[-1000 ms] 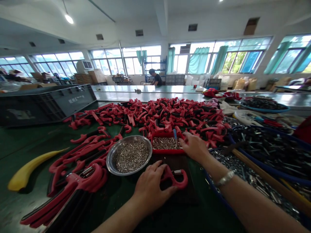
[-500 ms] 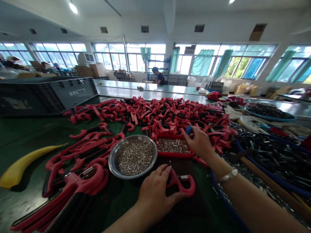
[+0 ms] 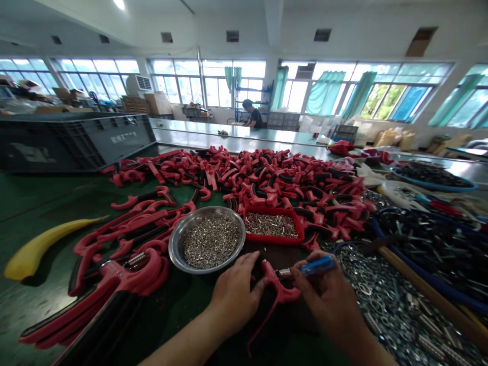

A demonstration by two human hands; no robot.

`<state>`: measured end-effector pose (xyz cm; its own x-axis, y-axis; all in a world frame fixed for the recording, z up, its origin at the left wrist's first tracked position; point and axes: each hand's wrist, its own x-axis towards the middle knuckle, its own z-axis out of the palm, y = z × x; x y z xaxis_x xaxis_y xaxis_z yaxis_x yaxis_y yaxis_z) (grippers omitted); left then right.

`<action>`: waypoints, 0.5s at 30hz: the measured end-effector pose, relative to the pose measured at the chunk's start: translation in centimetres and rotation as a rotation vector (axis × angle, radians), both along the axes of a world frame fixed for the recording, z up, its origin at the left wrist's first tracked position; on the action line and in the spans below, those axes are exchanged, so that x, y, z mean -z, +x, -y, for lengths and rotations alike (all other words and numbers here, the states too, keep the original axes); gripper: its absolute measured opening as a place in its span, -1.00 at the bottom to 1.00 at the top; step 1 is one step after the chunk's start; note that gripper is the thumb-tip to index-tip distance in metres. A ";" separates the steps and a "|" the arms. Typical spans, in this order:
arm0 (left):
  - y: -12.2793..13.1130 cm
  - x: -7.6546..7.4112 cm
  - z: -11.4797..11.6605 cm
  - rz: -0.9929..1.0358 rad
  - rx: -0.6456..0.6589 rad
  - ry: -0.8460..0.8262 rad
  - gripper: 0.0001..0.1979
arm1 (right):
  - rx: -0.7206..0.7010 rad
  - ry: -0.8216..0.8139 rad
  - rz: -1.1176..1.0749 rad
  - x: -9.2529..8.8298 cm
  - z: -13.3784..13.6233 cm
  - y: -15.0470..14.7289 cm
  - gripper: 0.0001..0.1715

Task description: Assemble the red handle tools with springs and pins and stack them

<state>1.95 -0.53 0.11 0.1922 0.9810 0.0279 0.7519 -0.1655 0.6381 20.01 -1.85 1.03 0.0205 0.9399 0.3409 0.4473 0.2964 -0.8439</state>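
In front of me lies a red plastic clamp handle with a metal spring in its jaw. My left hand steadies it from the left, thumb and fingertips at its upper edge. A small metal pin shows by those fingertips. At the jaw's right side, my right hand is closed around a blue-handled tool; the working end is hidden by the fingers. A steel bowl of small metal pieces stands beyond my left hand. Right of it, a red tray contains small metal pins.
Red and black handles are heaped behind the bowl, with more at left. A banana and a grey crate are at left. Blue basins of metal parts and a wooden-handled tool are at right. A person sits far off.
My right hand has come down from above the red tray to the spring, bringing the blue-handled tool. The clamp handle has turned, and my left hand has shifted slightly.
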 end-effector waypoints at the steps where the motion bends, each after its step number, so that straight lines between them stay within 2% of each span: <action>1: 0.0 0.0 -0.1 0.009 0.002 -0.012 -0.45 | -0.001 -0.005 -0.017 0.1 -0.1 0.0 -0.71; 8: -0.3 0.0 -0.4 0.098 0.022 -0.051 -0.44 | 0.025 0.014 -0.077 1.0 -0.4 -0.4 -0.72; 15: -0.5 0.1 -0.5 0.138 0.025 -0.050 -0.44 | 0.052 0.030 0.028 0.7 -0.2 -0.9 -0.73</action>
